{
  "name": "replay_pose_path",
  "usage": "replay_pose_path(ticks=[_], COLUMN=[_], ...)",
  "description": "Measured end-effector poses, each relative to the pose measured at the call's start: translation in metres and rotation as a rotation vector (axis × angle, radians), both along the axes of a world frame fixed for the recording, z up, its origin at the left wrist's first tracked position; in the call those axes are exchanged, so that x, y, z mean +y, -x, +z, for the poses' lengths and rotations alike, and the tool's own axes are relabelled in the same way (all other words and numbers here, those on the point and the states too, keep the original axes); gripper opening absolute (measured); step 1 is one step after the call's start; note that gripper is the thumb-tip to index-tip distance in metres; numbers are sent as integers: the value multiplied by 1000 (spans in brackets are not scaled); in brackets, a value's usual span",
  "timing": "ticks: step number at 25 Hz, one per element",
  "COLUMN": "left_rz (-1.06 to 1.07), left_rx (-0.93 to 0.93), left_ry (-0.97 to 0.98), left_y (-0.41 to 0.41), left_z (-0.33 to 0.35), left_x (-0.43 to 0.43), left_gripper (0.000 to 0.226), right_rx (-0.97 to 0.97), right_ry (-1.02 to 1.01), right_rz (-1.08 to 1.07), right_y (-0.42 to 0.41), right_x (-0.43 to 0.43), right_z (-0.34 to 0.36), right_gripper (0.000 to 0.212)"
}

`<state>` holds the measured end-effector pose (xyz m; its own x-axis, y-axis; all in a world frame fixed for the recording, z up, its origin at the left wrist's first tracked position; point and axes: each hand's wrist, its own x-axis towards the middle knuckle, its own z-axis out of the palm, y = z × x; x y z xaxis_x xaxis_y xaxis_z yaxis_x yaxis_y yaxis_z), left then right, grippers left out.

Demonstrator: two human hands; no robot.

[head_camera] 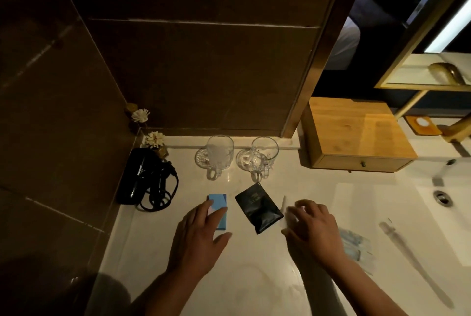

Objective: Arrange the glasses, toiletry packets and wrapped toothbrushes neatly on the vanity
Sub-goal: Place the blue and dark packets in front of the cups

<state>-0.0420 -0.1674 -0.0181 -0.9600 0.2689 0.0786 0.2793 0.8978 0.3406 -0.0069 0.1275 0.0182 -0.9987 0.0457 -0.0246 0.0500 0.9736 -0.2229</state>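
Two clear glass mugs stand on glass coasters at the back of the white vanity (254, 277): the left mug (219, 153) and the right mug (263, 155). A small blue box (219, 209) lies in front of them, with the fingers of my left hand (198, 236) resting on its near end. A black packet (258, 207) lies tilted beside it. My right hand (314, 230) is curled over a thin white wrapped packet (286, 216) just right of the black one; the hand is blurred. Clear-wrapped items (356, 244) lie partly under my right wrist. A wrapped toothbrush (407, 252) lies further right.
A black hair dryer (142, 178) with coiled cord lies at the left wall. A flower diffuser (155, 141) stands in the back corner. A wooden drawer box (356, 134) sits at the back right. The sink with its drain (443, 198) and gold faucet is at the right.
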Motion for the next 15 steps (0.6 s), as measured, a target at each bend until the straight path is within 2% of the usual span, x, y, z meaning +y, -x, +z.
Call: replay_pose_path(ticks=[3, 7, 9, 12, 15], left_rz=[-12, 14, 17, 4, -13], left_rx=[6, 3, 6, 16, 40], left_ry=[31, 29, 21, 13, 15], left_y=[6, 12, 14, 13, 10], left_z=[-5, -5, -6, -9, -12], left_x=[1, 2, 3, 2, -1], left_gripper=[55, 50, 50, 51, 52], right_rx=[37, 69, 86, 141, 85], right_ry=[-57, -54, -42, 38, 51], right_rz=[-2, -227, -254, -3, 209], right_y=[-20, -21, -16, 1, 21], right_x=[20, 43, 33, -11, -47], right_z=[-9, -11, -10, -6, -3], right_gripper=[42, 38, 43, 49, 50])
